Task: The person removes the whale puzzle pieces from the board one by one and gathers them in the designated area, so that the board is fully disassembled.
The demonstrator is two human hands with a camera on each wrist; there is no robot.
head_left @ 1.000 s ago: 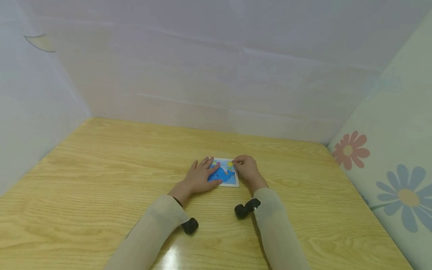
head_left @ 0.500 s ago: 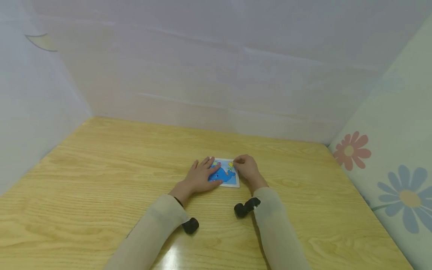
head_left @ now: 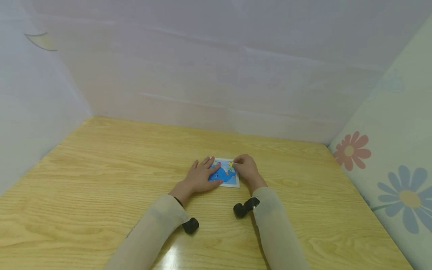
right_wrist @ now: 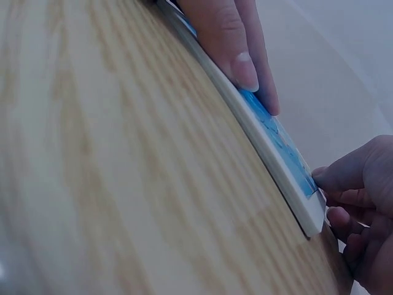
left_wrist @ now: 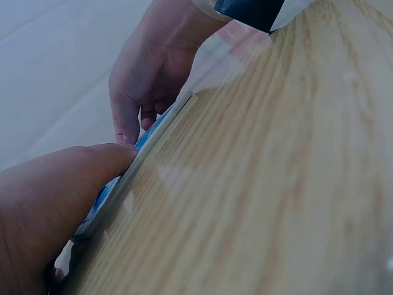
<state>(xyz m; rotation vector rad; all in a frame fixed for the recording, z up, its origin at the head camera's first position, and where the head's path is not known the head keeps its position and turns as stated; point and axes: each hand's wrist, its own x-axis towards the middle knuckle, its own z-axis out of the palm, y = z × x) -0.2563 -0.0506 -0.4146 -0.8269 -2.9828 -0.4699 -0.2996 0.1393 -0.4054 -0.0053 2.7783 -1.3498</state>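
A small square whale puzzle [head_left: 223, 174] with a white border lies on the table, showing a blue whale and a yellow flower. My left hand [head_left: 200, 176] is spread over its left part, fingers fairly straight, hiding that side; the left thumb [left_wrist: 116, 158] rests along the near edge. At the upper right side of the puzzle, my right hand [head_left: 247, 168] pinches the edge with thumb and forefinger beside the yellow flower. In the right wrist view the right thumb [right_wrist: 334, 177] sits at the corner of the blue picture, other fingers curled below the border.
The wood-grain table [head_left: 135, 161] spreads around both hands. A pale cloth wall [head_left: 216, 75] stands behind it, and a flower-printed cloth [head_left: 398, 150] hangs along the right side. Black wrist cameras [head_left: 191, 225] stick out from both sleeves, low over the table.
The left hand and the puzzle stay nearly still. The right hand's fingertips shift very slightly at the puzzle's right edge.
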